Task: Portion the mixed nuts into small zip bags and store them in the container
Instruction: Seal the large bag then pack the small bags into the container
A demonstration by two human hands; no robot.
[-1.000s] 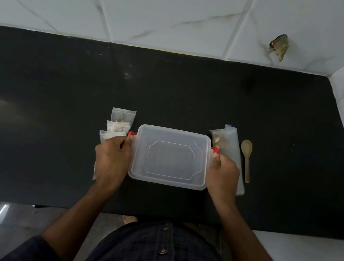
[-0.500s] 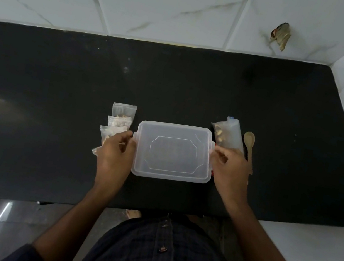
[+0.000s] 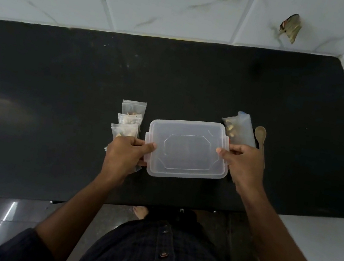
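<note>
A clear plastic container lid is at the middle of the black counter; the box beneath it is hidden. My left hand grips the lid's left edge, thumb on top. My right hand grips its right edge the same way. Small zip bags with nuts lie in a row just left of the lid, partly under my left hand. The larger bag of mixed nuts lies to the right, behind my right hand.
A wooden spoon lies right of the nut bag. White marble-look tiles form the back wall and a side wall at the right. The counter's front edge runs just below my wrists.
Both hands shifted from the red side latches to gripping the lid's edges with thumbs on top. The red latches no longer show. The lid now sits slightly tilted.
</note>
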